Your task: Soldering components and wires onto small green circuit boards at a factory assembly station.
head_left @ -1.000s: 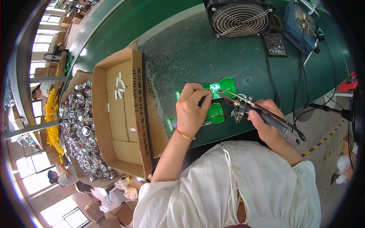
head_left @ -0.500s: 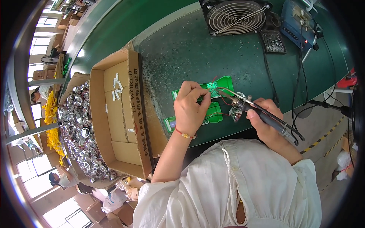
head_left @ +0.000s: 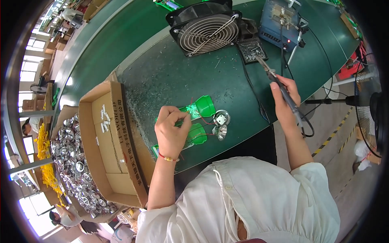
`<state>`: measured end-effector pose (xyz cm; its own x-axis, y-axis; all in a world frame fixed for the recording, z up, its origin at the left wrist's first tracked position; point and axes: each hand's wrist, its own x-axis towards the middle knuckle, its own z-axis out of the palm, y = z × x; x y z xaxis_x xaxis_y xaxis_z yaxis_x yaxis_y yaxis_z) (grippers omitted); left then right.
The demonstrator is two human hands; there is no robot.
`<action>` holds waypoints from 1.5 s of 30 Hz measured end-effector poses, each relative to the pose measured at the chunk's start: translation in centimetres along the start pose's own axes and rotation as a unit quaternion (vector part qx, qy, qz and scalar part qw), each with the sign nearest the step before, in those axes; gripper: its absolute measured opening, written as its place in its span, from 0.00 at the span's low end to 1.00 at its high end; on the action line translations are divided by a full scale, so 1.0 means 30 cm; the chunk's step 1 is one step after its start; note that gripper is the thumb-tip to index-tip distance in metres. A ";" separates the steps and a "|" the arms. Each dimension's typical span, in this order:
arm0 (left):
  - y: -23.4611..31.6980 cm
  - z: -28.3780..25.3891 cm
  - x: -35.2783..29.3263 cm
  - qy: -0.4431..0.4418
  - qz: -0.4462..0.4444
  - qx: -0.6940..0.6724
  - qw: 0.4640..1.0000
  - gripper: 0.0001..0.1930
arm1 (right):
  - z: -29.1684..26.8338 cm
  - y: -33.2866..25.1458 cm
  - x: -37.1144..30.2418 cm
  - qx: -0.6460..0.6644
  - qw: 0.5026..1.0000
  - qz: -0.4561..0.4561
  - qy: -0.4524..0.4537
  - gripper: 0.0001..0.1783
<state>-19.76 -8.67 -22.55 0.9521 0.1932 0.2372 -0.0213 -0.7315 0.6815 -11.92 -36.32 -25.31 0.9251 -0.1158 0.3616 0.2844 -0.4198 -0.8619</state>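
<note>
Green counter [head_left: 227,81]: flat surface under the work, strewn with small debris.
Long, open brown cardboard box [head_left: 111,156]: left of the hands, some small white pieces inside.
Heap of shiny silver reflectors [head_left: 79,170]: just beyond the box, further left.
Square black fan with round wire grille [head_left: 206,34]: at the counter's far side.
Blue box-shaped unit with a lit red lamp [head_left: 277,28]: right of the fan.
Left hand [head_left: 172,127]: thumb and fingertips pinched together; cannot tell if something thin is between them.
Right hand [head_left: 283,106]: wrapped around the iron's handle.
Grey-handled soldering iron [head_left: 288,98]: tilted, its tip at the tray.
Two green plastic housings [head_left: 206,106]: side by side on the counter, partly behind the left hand.
Small black tray [head_left: 243,56]: near the fan, holding metallic bits.
Two loose silver reflectors [head_left: 221,133]: just right of the housings.
</note>
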 end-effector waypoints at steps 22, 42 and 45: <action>-0.080 -0.244 -0.039 -0.113 0.178 0.244 0.947 0.06 | -0.015 -0.105 -0.175 0.197 0.962 -0.003 -0.189 0.12; -0.015 -0.033 -0.020 -0.012 0.051 -0.020 0.998 0.03 | 0.038 -0.188 -0.166 0.211 0.933 0.039 -0.289 0.09; -0.035 -0.013 -0.011 0.000 0.040 -0.020 0.999 0.03 | 0.041 -0.176 -0.164 0.207 0.939 0.033 -0.272 0.09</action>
<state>-20.17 -7.69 -23.07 0.9469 0.1349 0.2918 -0.1098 -0.7174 0.6879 -17.66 -32.44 -22.97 0.9036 0.3953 0.1650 0.1914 -0.0280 -0.9811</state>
